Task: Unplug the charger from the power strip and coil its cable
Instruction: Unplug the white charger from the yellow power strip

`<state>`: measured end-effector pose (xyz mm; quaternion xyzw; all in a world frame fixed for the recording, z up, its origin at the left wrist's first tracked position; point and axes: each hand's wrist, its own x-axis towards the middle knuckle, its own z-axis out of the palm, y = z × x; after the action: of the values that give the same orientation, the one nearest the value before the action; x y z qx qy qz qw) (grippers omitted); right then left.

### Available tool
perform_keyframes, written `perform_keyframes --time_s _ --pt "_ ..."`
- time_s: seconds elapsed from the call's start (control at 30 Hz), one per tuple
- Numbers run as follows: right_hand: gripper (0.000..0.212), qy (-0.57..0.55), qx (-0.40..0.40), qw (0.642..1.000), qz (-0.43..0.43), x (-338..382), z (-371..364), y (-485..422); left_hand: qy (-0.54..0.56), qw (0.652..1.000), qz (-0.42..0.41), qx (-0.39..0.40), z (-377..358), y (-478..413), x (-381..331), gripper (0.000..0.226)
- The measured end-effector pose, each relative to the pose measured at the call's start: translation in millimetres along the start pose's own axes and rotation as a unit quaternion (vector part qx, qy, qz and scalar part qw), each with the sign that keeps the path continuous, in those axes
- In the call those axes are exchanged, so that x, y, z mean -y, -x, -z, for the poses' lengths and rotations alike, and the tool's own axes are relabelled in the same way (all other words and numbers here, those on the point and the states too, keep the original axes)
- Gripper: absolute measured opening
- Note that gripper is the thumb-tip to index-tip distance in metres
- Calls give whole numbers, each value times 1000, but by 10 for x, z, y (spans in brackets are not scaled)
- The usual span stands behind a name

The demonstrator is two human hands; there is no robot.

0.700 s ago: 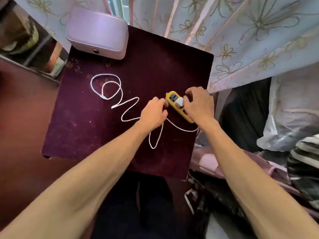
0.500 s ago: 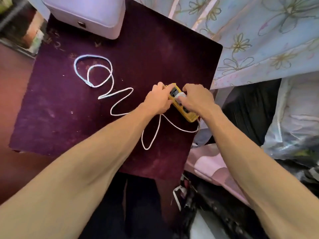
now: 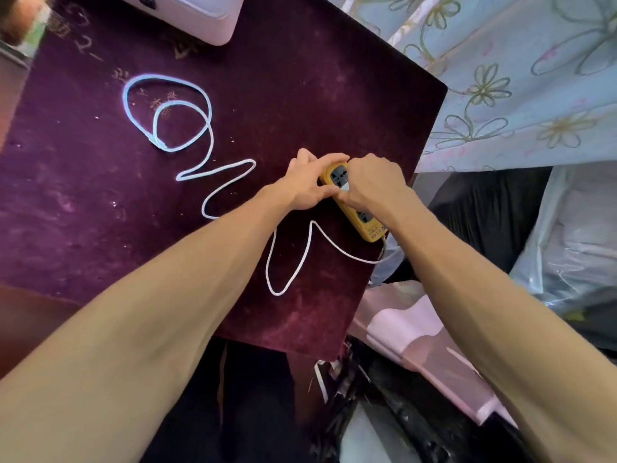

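Near the far left corner of the counter (image 3: pixel 83 202), which is wearing a dark purple velvet cover, the white cable (image 3: pixel 211 135) is lying in 2 loose loops, then snaking in bends toward the right edge and disappearing under the left forearm. A pale pink box (image 3: pixel 197 15) is sitting at the far edge, partly out of view. The left hand (image 3: pixel 309 183) is pressing down on the far end of the yellow power strip (image 3: pixel 362 215), its fingers curling over the strip's left side. The white charger (image 3: pixel 344 187) is sitting plugged into the strip between both hands, mostly hidden. The right hand (image 3: pixel 374 185) is clenching around the charger with fingertips pinching it. The strip is lying slanted near the right edge, and floral curtains (image 3: pixel 517 78) are hanging beyond that edge.
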<state>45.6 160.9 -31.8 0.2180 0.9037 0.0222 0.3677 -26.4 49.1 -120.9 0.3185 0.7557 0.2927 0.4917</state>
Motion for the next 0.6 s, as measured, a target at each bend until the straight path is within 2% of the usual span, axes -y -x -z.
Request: perform_keyframes --time_s 0.23,0.43,0.6 --pt "69 59 49 997 24 -14 29 -119 -7 1000 9 -10 -38 41 -22 64" --pt "68 29 73 995 63 -152 -52 -242 -30 999 -1 -32 -66 106 -48 66" --pt "66 0 61 996 58 -163 -97 -261 -36 998 2 -41 -88 119 -56 66"
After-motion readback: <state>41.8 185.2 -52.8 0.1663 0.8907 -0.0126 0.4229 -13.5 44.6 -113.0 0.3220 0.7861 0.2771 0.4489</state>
